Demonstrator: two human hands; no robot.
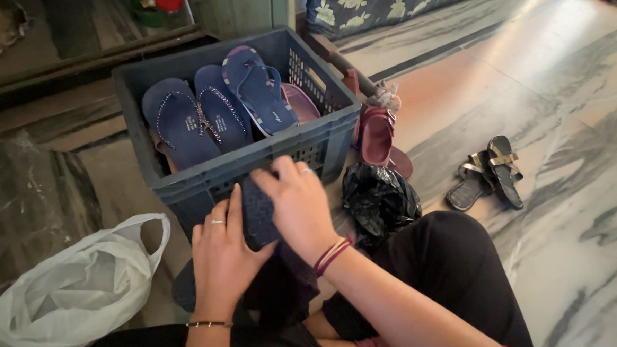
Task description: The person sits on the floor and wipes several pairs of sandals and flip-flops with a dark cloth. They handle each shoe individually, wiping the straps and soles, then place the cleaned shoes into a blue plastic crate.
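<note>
My left hand (pixel 220 257) and my right hand (pixel 297 202) both grip a dark blue sandal (pixel 258 214) just in front of a dark grey plastic crate (pixel 253 165). The left hand holds its lower left side; the right hand lies over its top right. A second dark sole (pixel 183 286) sticks out below the left wrist. Inside the crate stand several blue flip-flops (pixel 212 115) and a maroon one (pixel 300 101), leaning on their heels.
A white plastic bag (pixel 71 291) lies at the left. A crumpled black bag (pixel 379 198) sits right of the crate, with maroon sandals (pixel 380 136) behind it. Black and gold sandals (pixel 489 172) rest on the marble floor at the right. My black-clad knee (pixel 451 257) is below.
</note>
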